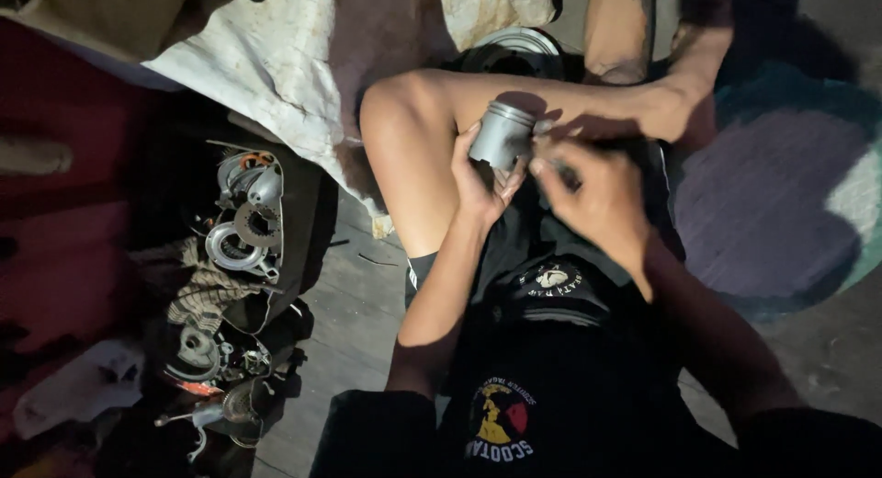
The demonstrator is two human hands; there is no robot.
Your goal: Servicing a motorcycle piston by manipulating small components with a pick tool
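My left hand (pixel 480 175) grips a grey metal piston (pixel 502 134), a short open cylinder, held in front of my bent knee (pixel 404 110). My right hand (pixel 593 188) is right beside it, its fingertips pressed to the piston's right side with the fingers pinched together. Whether something small sits between those fingers is hidden in shadow. I sit on the floor in black shorts and a black shirt.
Several round metal engine parts, gears and discs (pixel 243 221) lie on a dark tray at the left, with more parts (pixel 202 358) below them. A dirty white cloth (pixel 276 64) is spread behind. A round metal part (pixel 514 51) lies beyond my knee. Wooden floor boards (pixel 349 303) are under me.
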